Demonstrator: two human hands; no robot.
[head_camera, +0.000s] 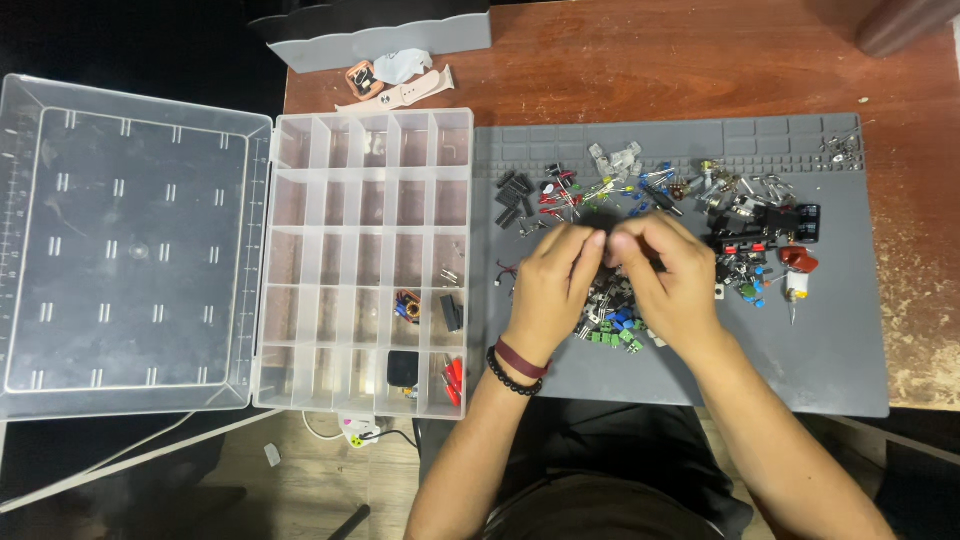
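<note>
While both hands meet fingertip to fingertip above the grey mat (830, 370), the left hand (550, 290) and right hand (675, 285) pinch something too small to identify; loose electronic parts (640, 190) lie spread for picking, beside the open divided organiser box (365, 260).

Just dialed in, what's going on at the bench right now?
A person's left hand and right hand meet fingertip to fingertip above a pile of small electronic parts on a grey mat. Whatever they pinch is too small to tell. A clear compartment box lies open on the left, mostly unfilled.

wooden table (700, 70) | grey mat (830, 340) | clear compartment box (300, 300) | pink watch (395, 85)
</note>
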